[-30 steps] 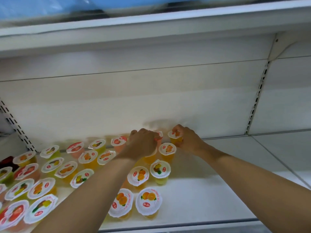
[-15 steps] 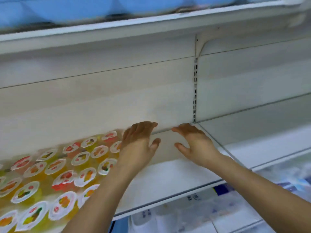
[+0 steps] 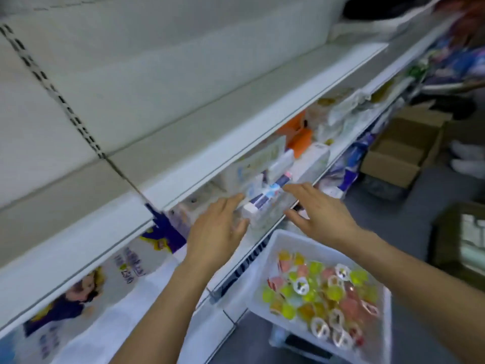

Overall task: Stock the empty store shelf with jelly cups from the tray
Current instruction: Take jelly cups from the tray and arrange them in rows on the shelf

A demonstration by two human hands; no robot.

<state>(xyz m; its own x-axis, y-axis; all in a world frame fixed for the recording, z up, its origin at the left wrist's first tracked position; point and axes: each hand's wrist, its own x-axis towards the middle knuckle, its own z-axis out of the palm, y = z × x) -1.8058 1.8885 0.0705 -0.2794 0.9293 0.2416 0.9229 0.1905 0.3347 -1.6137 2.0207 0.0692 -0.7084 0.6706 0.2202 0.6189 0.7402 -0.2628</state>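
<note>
Jelly cups: a loose heap, mixed yellow, green, pink and orange, foil lids facing all ways, lying in the white tray at lower right, below the shelf fronts. Tray: long axis runs from near the hands down toward the lower right edge of the view. Right hand: empty, fingers straight and spread, just above the tray's near corner; the cups lie below and to its right, so judged the nearer hand for the next pick. Left hand: empty, fingers extended, further left over the lower shelf edge. Empty shelf: bare white board, upper left, well above the tray. Lower shelf: blurred packaged goods, unidentifiable.
</note>
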